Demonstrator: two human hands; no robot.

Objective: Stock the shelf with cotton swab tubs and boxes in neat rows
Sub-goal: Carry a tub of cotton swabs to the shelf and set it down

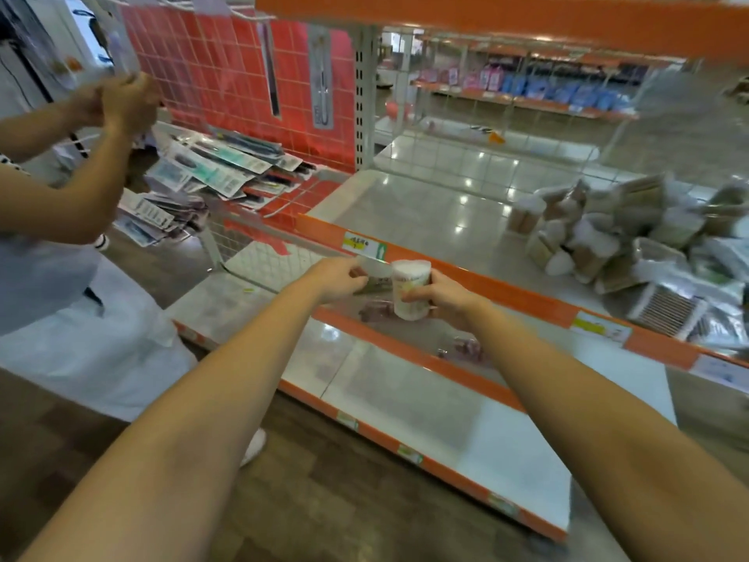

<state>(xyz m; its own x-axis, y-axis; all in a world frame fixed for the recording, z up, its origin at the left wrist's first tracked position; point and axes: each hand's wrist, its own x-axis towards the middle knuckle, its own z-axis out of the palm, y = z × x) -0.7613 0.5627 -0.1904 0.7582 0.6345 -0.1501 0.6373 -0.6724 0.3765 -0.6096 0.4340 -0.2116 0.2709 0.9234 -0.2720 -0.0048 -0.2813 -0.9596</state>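
Note:
My right hand (441,298) grips a round white cotton swab tub (410,289), held upright just in front of the orange front rail (506,290) of the middle shelf (425,212). My left hand (340,277) pinches a clear plastic piece (375,273) right beside the tub; its exact form is blurred. A heap of cotton swab tubs, boxes and packets (632,241) lies jumbled at the right end of that shelf. The shelf's left and middle surface is bare and glossy.
A lower shelf (425,403) juts out below my arms. Another person (60,245) stands at the left, both hands raised at a red grid panel (227,75). Carded packets (219,168) are piled on that neighbouring shelf. An orange shelf beam (486,14) hangs overhead.

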